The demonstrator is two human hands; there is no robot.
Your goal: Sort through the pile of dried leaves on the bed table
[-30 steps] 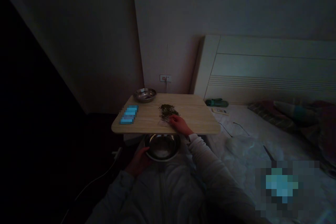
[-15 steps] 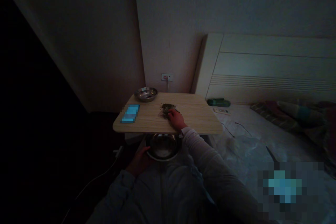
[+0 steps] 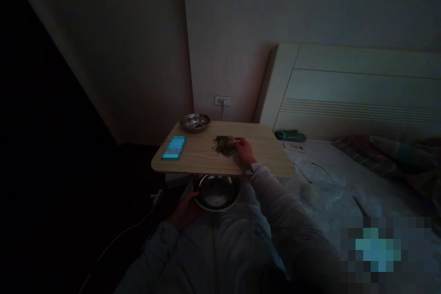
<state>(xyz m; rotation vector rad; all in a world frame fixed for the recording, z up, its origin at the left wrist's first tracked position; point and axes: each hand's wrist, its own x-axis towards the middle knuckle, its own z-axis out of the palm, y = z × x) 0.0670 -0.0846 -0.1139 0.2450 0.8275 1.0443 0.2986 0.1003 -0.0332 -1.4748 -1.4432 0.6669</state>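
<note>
The left hand (image 3: 186, 211) gripped the near bowl (image 3: 216, 193) by its rim below the surface (image 3: 198, 156), while the right hand (image 3: 244, 150), arm stretched forward, curled at the loose pile's (image 3: 223, 145) right edge, its hold unclear.

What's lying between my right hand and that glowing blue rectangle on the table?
The head view shows scattered dark bits by your right hand, then a stretch of tabletop.
</note>
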